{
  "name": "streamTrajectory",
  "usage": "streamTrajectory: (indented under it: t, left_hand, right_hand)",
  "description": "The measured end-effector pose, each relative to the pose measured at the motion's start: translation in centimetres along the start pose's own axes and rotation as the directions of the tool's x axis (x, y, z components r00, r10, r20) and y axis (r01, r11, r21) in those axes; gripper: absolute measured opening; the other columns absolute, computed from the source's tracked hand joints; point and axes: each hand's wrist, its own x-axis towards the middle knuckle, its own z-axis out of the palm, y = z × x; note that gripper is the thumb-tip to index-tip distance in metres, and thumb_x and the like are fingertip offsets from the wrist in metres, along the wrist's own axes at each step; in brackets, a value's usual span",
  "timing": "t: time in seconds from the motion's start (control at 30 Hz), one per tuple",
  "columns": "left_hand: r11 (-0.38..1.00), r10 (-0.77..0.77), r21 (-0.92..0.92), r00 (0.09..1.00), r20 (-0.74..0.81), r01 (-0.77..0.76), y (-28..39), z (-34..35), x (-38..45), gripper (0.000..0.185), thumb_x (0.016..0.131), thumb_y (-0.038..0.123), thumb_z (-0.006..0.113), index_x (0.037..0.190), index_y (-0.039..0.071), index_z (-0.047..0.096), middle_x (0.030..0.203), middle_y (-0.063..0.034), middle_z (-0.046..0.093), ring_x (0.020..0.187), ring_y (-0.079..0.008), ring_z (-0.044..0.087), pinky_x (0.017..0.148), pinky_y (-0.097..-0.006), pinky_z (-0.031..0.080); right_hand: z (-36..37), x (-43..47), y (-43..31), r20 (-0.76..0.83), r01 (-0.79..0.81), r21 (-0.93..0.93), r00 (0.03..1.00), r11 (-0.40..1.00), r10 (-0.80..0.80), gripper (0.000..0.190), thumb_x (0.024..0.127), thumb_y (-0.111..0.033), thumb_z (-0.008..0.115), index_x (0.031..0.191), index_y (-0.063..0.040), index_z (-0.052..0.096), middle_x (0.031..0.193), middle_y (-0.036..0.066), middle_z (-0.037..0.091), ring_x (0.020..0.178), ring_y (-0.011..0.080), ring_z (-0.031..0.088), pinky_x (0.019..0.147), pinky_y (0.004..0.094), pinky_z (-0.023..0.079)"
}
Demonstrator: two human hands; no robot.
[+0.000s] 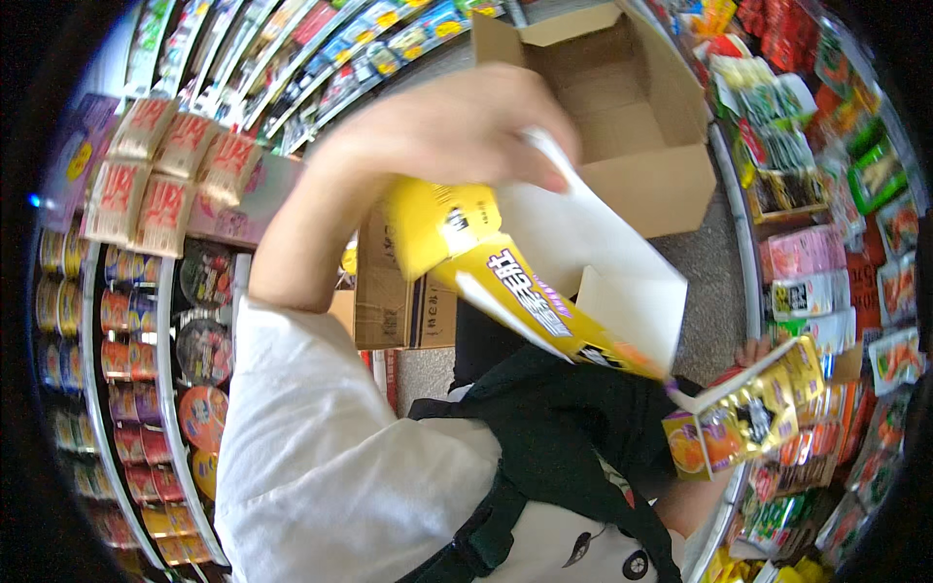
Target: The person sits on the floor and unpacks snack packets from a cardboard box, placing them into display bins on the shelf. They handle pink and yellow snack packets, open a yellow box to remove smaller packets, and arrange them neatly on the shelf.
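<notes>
My left hand (474, 131), blurred, grips the upper edge of a yellow printed cardboard carton (510, 284) with a white inside. The carton is tilted and stretches down to the right in front of my dark apron. My right hand (754, 353), at the right, is mostly hidden behind a gold and purple printed carton part (751, 423) with orange fruit pictures; its fingertips show over the upper edge. The two printed parts meet near a corner; whether they are one piece I cannot tell.
A large open brown cardboard box (634, 146) stands on the floor ahead, and a closed brown carton (404, 306) lies nearer. Shelves with cup noodles (131, 357) line the left. Noodle packs (168, 175) are stacked above them. Packaged food (809, 277) fills the right shelf.
</notes>
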Motion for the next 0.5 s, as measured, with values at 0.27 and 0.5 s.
streamTrajectory:
  t: [0.27, 0.5]
  left_hand:
    - [0.745, -0.632, -0.441, 0.740, -0.228, 0.500, -2.5, 3.1, -16.2, 0.009, 0.088, 0.004, 0.079, 0.095, -0.002, 0.078, 0.088, -0.0051, 0.076, 0.078, -0.0092, 0.067, 0.070, -0.0258, 0.052]
    - [0.835, -0.461, -0.422, 0.868, -0.183, 0.354, -4.1, 5.6, -16.3, 0.008, 0.086, 0.000, 0.079, 0.093, -0.004, 0.077, 0.086, -0.0116, 0.077, 0.075, -0.0183, 0.073, 0.069, -0.0295, 0.055]
  right_hand:
    - [1.3, 9.1, 2.6, -0.030, -0.208, 0.103, 0.977, 0.973, 0.212, 0.048, 0.102, -0.045, 0.058, 0.130, -0.007, 0.058, 0.099, 0.011, 0.062, 0.093, 0.0239, 0.059, 0.081, 0.0379, 0.052]
    - [4.8, 9.3, 7.1, 0.059, -0.619, 0.152, 0.784, 0.771, 0.618, 0.061, 0.095, -0.051, 0.067, 0.127, 0.000, 0.060, 0.099, 0.016, 0.064, 0.099, 0.0288, 0.063, 0.085, 0.0408, 0.058]
